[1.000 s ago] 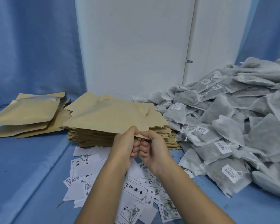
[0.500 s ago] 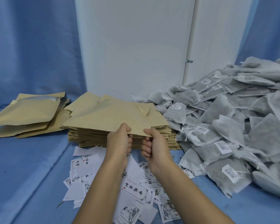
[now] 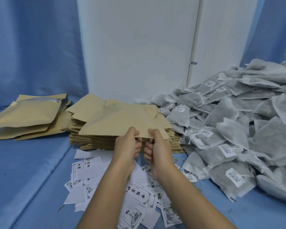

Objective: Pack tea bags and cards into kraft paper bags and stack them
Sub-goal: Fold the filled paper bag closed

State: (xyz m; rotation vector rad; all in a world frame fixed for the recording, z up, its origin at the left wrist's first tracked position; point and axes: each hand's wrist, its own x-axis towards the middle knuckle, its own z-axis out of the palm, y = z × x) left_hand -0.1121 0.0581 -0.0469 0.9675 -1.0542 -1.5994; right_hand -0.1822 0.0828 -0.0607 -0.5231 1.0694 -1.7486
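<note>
At far left, a few seemingly filled paper bags (image 3: pixel 23 116) lie stacked. In the centre, above a thick stack of empty bags (image 3: pixel 92 142), the left hand (image 3: pixel 127 146) and right hand (image 3: pixel 158 149) both pinch the near edge of the top bag (image 3: pixel 122 123). Cards (image 3: pixel 139 192) lie scattered in front and a large heap of tea bags (image 3: pixel 229 138) sits at right, so most of the packing appears undone.

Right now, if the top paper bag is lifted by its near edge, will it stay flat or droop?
Probably fairly stiff and light: the paper bag lies flat though the left hand and right hand pinch only its near edge. It may slide easily over the stack.
</note>
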